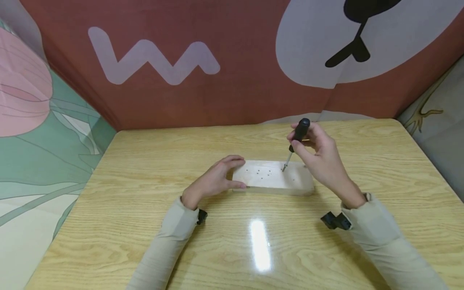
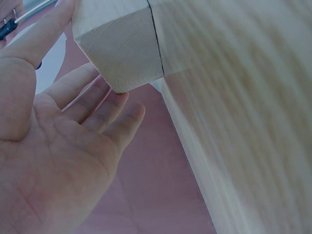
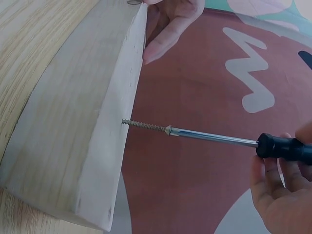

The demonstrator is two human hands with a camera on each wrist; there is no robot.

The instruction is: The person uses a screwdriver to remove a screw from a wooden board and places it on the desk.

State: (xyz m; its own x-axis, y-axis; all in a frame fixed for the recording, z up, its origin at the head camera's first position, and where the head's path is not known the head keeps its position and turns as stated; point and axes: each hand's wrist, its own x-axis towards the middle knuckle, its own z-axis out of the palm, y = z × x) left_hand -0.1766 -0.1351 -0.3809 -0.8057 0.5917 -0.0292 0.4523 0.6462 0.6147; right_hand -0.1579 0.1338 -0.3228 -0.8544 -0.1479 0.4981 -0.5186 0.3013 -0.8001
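Observation:
A pale wooden block (image 1: 273,183) with several small holes in its top face lies on the table. At its left end my left hand (image 1: 214,178) holds it, thumb on the near side and fingers on the far side. My right hand (image 1: 324,159) grips the black handle of a screwdriver (image 1: 301,129), which tilts over the block's right half. In the right wrist view the driver's tip meets the head of a long screw (image 3: 146,125). The screw's point is at the block's face, with most of its thread showing outside the wood.
The wood-grain table (image 1: 145,201) extends around the block, with a bright light reflection near its front. Behind it rises a red-brown printed backdrop (image 1: 217,100). A green and pink printed sheet (image 1: 54,161) hangs at the left. Small black devices are strapped at both wrists.

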